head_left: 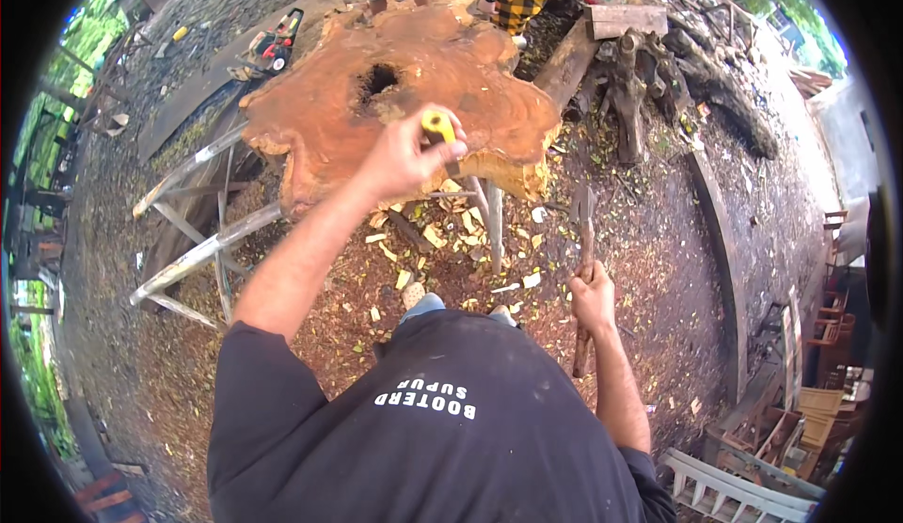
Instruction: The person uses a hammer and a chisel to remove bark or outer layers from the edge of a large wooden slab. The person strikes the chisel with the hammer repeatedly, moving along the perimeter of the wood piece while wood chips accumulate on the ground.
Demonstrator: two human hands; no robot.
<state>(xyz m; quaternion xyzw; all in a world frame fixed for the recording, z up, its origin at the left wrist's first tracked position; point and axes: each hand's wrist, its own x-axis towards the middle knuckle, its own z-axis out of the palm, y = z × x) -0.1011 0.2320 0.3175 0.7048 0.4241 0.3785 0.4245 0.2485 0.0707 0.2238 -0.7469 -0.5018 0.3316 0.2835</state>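
Observation:
My left hand [404, 158] is closed around the yellow handle of a chisel [438, 126], its butt end upward. The chisel is at the near edge of a thick reddish-brown wood slab [329, 71] with an irregular rim and a dark hole. Whether the blade touches the wood cannot be told. Held low on the right, away from the slab, a hammer [586, 231] has its wooden handle in my closed right hand [593, 297]. Its dark head points toward the slab.
Pale poles [202, 255] jut out left beneath the slab. Wood chips [435, 235] litter the ground. A red chainsaw [273, 53] lies far left. Two people stand beyond the slab, one in checkered yellow shorts [519, 4]. Gnarled stumps [628, 90] and a long plank [720, 250] lie right.

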